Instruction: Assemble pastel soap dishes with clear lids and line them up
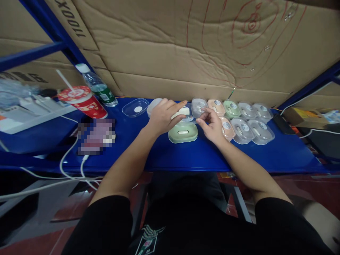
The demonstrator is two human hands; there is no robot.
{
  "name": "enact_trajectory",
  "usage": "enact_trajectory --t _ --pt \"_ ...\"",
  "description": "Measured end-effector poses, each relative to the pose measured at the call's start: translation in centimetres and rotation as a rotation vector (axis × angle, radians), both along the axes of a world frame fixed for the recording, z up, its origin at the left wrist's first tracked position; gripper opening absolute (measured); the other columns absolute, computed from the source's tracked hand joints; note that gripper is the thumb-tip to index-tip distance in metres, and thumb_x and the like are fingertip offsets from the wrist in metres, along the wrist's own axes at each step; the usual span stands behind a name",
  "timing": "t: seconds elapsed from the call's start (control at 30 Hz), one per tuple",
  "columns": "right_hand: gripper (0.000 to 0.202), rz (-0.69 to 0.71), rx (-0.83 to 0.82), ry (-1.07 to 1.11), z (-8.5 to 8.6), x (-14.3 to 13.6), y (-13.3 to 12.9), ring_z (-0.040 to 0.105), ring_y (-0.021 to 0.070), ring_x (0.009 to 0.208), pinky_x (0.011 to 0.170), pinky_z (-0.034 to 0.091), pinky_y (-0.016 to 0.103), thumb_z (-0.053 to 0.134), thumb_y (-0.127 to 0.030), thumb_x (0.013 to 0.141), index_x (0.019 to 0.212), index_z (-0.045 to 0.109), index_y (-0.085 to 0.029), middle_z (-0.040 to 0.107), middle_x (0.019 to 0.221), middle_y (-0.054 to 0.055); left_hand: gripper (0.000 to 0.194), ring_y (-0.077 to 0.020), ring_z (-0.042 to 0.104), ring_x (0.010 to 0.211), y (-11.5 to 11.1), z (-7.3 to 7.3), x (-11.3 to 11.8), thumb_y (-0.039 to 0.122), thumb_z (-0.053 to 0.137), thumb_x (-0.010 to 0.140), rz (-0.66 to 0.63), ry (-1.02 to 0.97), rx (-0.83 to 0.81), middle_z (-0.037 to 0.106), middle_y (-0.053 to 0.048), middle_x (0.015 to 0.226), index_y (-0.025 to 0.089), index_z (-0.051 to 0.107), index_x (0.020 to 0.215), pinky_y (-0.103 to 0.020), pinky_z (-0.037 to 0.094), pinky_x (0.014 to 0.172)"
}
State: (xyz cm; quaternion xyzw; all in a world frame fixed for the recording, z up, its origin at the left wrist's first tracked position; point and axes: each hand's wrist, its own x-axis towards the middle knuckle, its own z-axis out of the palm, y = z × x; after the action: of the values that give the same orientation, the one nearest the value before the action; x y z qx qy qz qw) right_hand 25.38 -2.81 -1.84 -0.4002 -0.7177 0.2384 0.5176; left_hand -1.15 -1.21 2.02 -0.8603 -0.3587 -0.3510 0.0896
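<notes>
A clear plastic lid [189,119] with a printed label is held just above a green soap-box-like container [183,134]. My left hand [165,115] has its thumb and fingers spread around the lid's left end. A cream-coloured piece [181,112] shows between that thumb and forefinger; what it is I cannot make out. At the lid's right end, my right hand [213,125] pinches with thumb and forefinger. Behind my left hand stands a whitish container [154,107], partly covered. Another clear lid [136,107] with a round white sticker lies further left.
Two rows of lidded containers in grey [241,130], peach [227,128] and green [231,108] stand right of my hands. A red drink cup [89,103], a water bottle [99,88] and white cables [63,159] are at left. Cardboard [148,46] walls the back of the blue table [170,157].
</notes>
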Motion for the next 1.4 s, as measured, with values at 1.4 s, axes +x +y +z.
enact_trajectory --t 1.4 --pt "0.059 -0.05 -0.186 -0.883 0.7 0.6 -0.5 0.079 0.0408 0.116 0.1 0.062 0.059 0.041 -0.051 0.113 0.156 0.064 -0.019 0.081 0.133 0.016 0.111 -0.042 0.058 0.144 -1.0 -1.3 0.7 0.066 0.083 0.073 -0.053 0.337 -0.67 0.061 -0.018 0.156 0.026 0.044 0.169 -0.053 0.05 0.119"
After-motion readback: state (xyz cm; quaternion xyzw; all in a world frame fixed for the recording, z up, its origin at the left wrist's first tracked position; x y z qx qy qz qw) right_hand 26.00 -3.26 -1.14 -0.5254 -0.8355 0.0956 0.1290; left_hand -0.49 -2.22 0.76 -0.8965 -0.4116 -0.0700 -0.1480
